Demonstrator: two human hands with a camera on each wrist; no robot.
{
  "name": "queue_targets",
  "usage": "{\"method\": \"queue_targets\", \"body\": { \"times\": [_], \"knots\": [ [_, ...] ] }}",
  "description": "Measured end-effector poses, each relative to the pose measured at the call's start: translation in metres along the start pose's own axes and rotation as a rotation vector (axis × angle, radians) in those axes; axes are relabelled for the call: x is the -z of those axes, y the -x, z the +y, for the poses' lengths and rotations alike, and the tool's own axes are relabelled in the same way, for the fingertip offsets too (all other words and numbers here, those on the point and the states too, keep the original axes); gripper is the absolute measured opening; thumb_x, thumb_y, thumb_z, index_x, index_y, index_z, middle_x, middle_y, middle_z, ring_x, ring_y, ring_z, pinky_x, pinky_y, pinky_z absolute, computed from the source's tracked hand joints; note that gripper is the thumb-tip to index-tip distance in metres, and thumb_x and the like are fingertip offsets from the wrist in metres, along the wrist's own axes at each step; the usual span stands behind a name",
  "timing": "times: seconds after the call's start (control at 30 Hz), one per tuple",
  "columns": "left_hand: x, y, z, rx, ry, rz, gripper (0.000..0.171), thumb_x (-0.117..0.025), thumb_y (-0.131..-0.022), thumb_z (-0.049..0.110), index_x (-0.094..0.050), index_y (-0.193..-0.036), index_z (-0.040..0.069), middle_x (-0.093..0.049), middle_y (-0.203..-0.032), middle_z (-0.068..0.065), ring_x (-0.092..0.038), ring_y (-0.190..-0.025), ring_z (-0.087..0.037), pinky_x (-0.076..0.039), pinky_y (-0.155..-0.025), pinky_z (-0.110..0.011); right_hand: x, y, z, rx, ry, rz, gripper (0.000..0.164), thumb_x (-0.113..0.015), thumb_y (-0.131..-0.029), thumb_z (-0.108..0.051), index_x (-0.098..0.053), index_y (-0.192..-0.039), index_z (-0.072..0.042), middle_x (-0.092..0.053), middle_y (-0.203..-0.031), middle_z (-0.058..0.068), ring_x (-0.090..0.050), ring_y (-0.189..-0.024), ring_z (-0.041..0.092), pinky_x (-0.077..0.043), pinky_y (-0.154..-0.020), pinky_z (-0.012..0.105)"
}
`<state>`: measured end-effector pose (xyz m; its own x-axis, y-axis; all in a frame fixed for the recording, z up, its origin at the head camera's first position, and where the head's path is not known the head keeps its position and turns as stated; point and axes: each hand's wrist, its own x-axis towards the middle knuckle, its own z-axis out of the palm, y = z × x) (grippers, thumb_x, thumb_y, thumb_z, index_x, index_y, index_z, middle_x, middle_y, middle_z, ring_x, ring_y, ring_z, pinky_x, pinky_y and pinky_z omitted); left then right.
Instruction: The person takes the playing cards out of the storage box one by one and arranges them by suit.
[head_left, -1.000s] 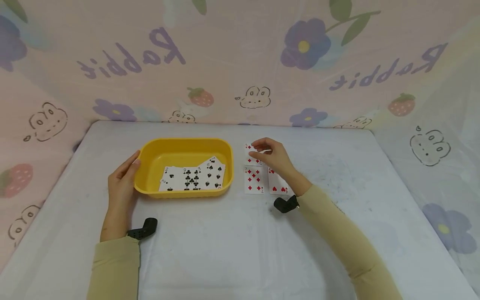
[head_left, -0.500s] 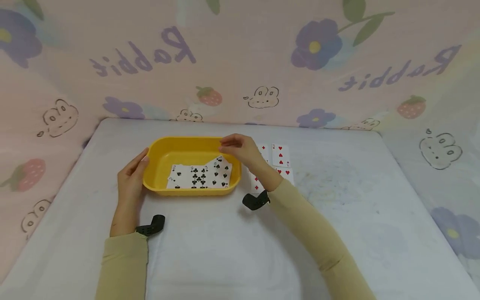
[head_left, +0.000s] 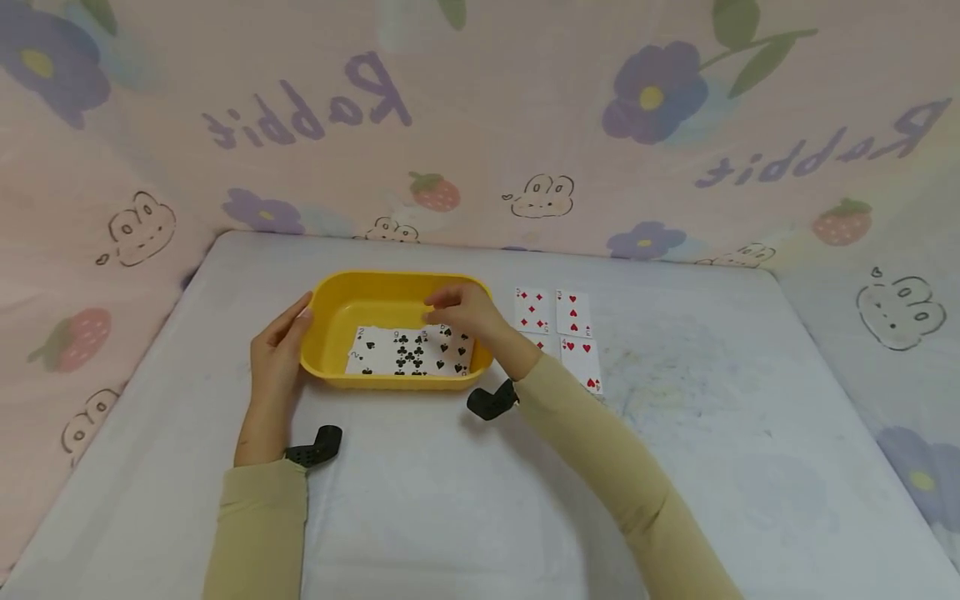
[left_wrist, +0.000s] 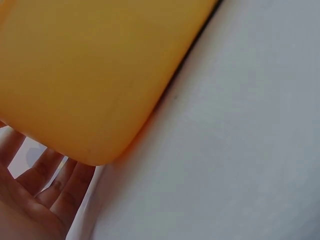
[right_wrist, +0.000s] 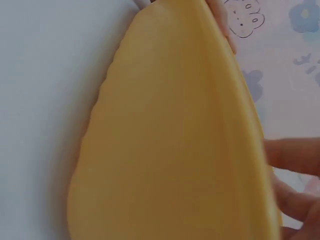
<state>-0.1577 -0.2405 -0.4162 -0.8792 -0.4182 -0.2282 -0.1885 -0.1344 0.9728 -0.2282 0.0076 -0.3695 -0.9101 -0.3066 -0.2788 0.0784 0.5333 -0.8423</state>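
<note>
My left hand is pinching the yellow, rounded plastic tray by its left rim; my right hand, thumb and forefinger parted, is hovering over white, rectangular, black-suited paper cards inside — they're overlapping, risking a double lift.

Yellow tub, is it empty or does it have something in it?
Not empty: in the head view, several playing cards with black suits lie face up inside the yellow tub, along its near side.
</note>
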Motion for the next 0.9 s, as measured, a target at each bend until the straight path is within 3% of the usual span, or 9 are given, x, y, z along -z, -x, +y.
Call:
{"method": "queue_targets", "body": {
  "times": [0.17,0.37,0.53,0.67,0.9],
  "knots": [
    [-0.002,0.001,0.000,-0.019,-0.006,-0.007,0.034,-0.061,-0.093,0.037,-0.063,-0.127,0.032,-0.051,-0.142,0.011,-0.038,-0.137,-0.006,-0.034,-0.111,-0.019,-0.005,-0.004,0.004,-0.014,0.140,-0.089,0.038,-0.074,-0.084,-0.019,-0.066,-0.119,-0.009,-0.059,-0.125,0.010,-0.051,-0.106,0.023,-0.048,-0.094,0.033],
    [-0.001,0.002,0.001,-0.025,-0.020,0.002,0.035,-0.062,-0.093,0.038,-0.063,-0.127,0.033,-0.052,-0.142,0.011,-0.040,-0.136,-0.007,-0.035,-0.110,-0.019,-0.014,-0.007,0.008,0.048,0.329,-0.161,0.049,-0.077,-0.081,-0.029,-0.063,-0.125,-0.013,-0.058,-0.131,0.007,-0.051,-0.112,0.023,-0.046,-0.097,0.033],
    [-0.001,0.001,0.000,-0.017,-0.014,0.003,0.035,-0.062,-0.092,0.039,-0.063,-0.126,0.034,-0.052,-0.141,0.012,-0.039,-0.136,-0.007,-0.034,-0.111,-0.020,-0.023,-0.006,0.009,0.052,0.428,-0.134,0.054,-0.080,-0.077,-0.034,-0.063,-0.126,-0.020,-0.057,-0.134,0.001,-0.040,-0.126,0.027,-0.030,-0.110,0.044],
    [0.000,0.000,-0.001,-0.020,-0.001,-0.004,0.036,-0.063,-0.092,0.039,-0.063,-0.127,0.033,-0.052,-0.141,0.012,-0.040,-0.136,-0.006,-0.034,-0.111,-0.019,-0.029,-0.004,0.009,0.027,0.464,-0.111,0.058,-0.084,-0.072,-0.036,-0.063,-0.125,-0.026,-0.046,-0.138,0.008,-0.030,-0.127,0.031,-0.019,-0.111,0.052],
    [0.000,0.000,-0.002,-0.023,-0.021,0.000,0.035,-0.062,-0.092,0.039,-0.063,-0.127,0.034,-0.051,-0.142,0.012,-0.039,-0.137,-0.006,-0.033,-0.112,-0.021,-0.035,-0.003,0.009,0.039,0.561,-0.090,0.062,-0.087,-0.068,-0.035,-0.059,-0.123,-0.025,-0.040,-0.138,0.012,-0.030,-0.127,0.032,-0.025,-0.104,0.049]
  ]
}}
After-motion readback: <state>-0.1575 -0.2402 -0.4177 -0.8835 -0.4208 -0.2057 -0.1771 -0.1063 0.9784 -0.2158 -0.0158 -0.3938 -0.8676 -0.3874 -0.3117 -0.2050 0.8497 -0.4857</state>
